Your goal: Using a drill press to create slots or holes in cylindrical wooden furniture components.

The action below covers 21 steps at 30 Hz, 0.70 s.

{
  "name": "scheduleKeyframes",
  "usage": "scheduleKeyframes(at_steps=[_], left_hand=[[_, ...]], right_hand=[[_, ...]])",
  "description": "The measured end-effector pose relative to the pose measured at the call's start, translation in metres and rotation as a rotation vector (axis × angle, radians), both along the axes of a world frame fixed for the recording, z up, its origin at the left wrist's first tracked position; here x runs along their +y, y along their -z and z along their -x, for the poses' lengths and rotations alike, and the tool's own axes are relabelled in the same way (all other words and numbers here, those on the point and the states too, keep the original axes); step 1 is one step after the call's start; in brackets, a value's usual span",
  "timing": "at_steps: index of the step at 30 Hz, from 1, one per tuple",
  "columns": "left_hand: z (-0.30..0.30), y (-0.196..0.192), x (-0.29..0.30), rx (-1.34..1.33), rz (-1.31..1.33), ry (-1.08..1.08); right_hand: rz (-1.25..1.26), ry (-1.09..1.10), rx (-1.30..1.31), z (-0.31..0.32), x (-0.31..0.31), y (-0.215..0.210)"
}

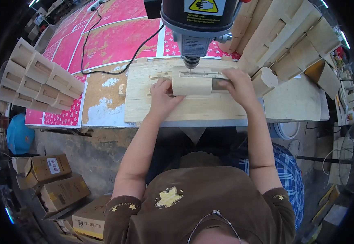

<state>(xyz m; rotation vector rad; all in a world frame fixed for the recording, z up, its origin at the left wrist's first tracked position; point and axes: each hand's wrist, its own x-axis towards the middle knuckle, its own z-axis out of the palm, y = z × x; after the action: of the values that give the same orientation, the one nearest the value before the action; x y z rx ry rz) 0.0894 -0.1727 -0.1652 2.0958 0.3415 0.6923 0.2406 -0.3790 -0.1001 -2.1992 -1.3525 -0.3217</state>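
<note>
A pale wooden cylinder (pixel 191 86) lies on its side beneath the drill chuck (pixel 191 62) of a bench drill press (pixel 197 28). A long narrow recess runs along its top, and a thin bit points down at it. My left hand (pixel 163 96) is closed on the cylinder's left end, thumb along the near side. From the cylinder's right end extends a greyish piece (pixel 217 84), whose kind I cannot make out. My right hand (pixel 240 86) grips this piece, with the fingers on the far side and the thumb nearer me. The fingertips of both hands are partly hidden.
Under the work is a pale wooden board (pixel 156 113). Slotted wooden cylinders (pixel 42 81) are stacked at the left, and taller wooden pieces (pixel 274 32) stand at the right. A black cable (pixel 116 73) curves over the pink covering (pixel 116 40). Cardboard boxes (pixel 63 193) sit on the floor.
</note>
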Motion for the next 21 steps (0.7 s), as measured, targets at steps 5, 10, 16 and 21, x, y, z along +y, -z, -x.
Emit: scheduleKeyframes(at_steps=[5,10,16,21], left_hand=[[0.066,-0.029,0.037,-0.073,-0.07,0.054],[0.14,-0.065,0.081,0.112,0.583,-0.082],[0.162,-0.074,0.072,0.147,0.905,-0.284],[0.142,-0.075,0.044,0.136,0.798,-0.336]], right_hand=[[-0.004,-0.081,0.138,0.021,-0.02,-0.006],[0.038,-0.084,0.124,0.043,-0.031,-0.01],[0.034,-0.099,0.113,0.064,-0.017,-0.005],[0.008,-0.105,0.112,0.062,-0.016,-0.003]])
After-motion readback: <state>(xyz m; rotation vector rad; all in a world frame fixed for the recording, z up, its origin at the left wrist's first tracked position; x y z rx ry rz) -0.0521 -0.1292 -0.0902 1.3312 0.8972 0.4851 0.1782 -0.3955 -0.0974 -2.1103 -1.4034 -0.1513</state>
